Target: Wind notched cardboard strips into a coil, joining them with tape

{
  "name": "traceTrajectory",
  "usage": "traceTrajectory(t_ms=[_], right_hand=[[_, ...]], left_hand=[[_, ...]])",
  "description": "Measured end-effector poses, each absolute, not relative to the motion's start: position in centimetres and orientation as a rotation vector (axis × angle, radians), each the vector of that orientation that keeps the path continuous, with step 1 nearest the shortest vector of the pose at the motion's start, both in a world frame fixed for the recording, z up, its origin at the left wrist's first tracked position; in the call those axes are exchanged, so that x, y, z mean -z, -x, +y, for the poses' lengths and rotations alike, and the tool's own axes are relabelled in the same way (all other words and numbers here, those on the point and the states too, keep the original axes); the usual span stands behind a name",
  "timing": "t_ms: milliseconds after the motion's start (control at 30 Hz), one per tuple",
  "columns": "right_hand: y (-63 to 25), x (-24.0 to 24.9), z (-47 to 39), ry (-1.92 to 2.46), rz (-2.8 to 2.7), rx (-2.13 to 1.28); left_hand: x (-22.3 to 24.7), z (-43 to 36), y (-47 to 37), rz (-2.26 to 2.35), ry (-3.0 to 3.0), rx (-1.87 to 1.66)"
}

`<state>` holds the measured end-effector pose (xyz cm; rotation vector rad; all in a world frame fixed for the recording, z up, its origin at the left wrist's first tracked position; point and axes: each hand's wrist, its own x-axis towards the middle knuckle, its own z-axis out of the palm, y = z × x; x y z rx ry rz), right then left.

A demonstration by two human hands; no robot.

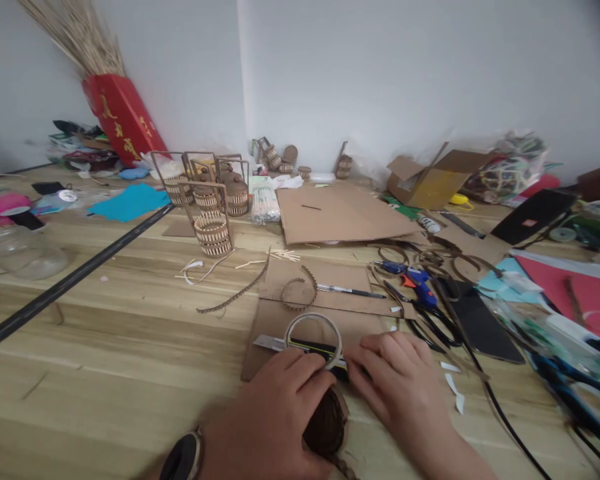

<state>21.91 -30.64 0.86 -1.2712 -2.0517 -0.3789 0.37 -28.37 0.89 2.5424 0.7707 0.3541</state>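
My left hand (280,407), with a dark watch (183,457) on its wrist, is wrapped round a small dark brown round piece (326,423) at the bottom centre. Its fingertips touch the near edge of a pale ring (313,316), which looks like a tape roll. Just right of the ring, my right hand (400,373) has its fingers pressed together; what they hold, if anything, is hidden. Beneath the ring lies a black utility knife (300,347) on brown cardboard (253,347). Beyond are a curled brown strip (307,287) and a pen (353,291).
Small handled baskets (213,233) stand at the back left. A large cardboard sheet (335,213) lies behind the curled strip. To the right are a blue glue gun (423,287), black scissors (437,323), a black phone-like slab (480,320) and a cable (500,410).
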Motion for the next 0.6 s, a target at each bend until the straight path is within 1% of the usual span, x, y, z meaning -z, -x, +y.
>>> traceTrajectory(t_ms=[167, 233, 300, 367, 433, 500, 533, 600], right_hand=[[-21.8, -1.3, -30.4, 1.303, -1.839, -0.212], [-22.3, -1.3, -30.2, 1.309, -1.774, -0.365], [-23.3, -1.2, -30.0, 1.34, -1.708, -0.435], [-24.5, -1.1, -29.8, 1.4, -1.601, -0.355], [-25.3, -1.1, -29.7, 1.43, -1.544, -0.12], [-25.4, -1.3, -29.9, 1.353, -1.712, 0.092], [-25.1, -1.4, -29.9, 1.285, -1.847, 0.143], [-24.3, -1.6, -30.1, 1.149, -2.083, 0.142]], left_hand=[[-1.5, -28.7, -0.7, 0.707, -2.546, -0.452], [-1.7, -29.0, -0.7, 0.696, -2.539, -0.512], [-1.8, -29.2, -0.5, 0.704, -2.529, -0.548], [-1.9, -29.3, -0.4, 0.74, -2.495, -0.537], [-2.0, -29.0, -0.5, 0.775, -2.447, -0.486], [-1.9, -28.6, -0.6, 0.774, -2.416, -0.434], [-1.8, -28.4, -0.7, 0.769, -2.41, -0.422], [-1.5, -28.1, -0.9, 0.759, -2.41, -0.423]])
